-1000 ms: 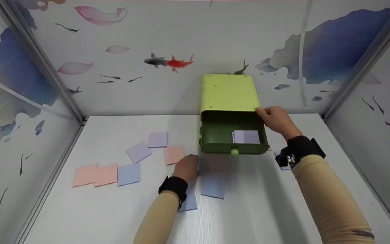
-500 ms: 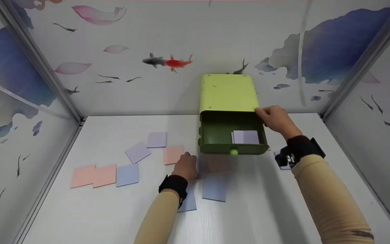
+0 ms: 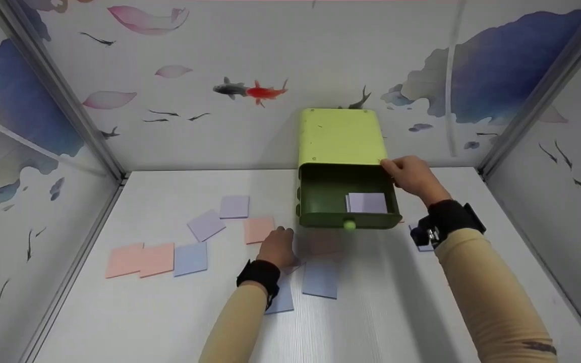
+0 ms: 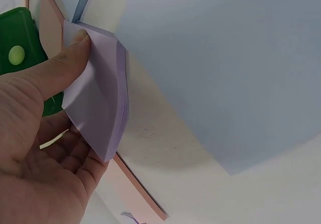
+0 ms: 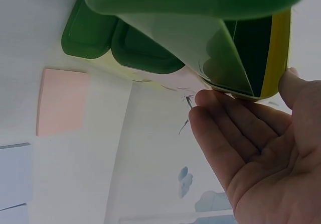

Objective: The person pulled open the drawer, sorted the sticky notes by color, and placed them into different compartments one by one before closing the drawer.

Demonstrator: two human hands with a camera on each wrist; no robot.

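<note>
Head view: lime-green box-shaped cabinet (image 3: 341, 136), dark-green rectangular drawer (image 3: 321, 196) pulled out, flat lavender squares (image 3: 368, 202) inside. Left wrist: lavender paper pad (image 4: 95, 98) pinched in left hand (image 4: 22, 128); seemingly at pickup step, next calling for clean lift. Right wrist: fingers of right hand (image 5: 271, 158) nearly straight against cabinet.

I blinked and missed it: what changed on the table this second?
The blue pad before the drawer slid slightly right and nearer the person. A pad corner now shows beside the left grip, which pinches a purple pad; when it took hold isn't clear. The right grip stays at the green box, its drawer open.
</note>
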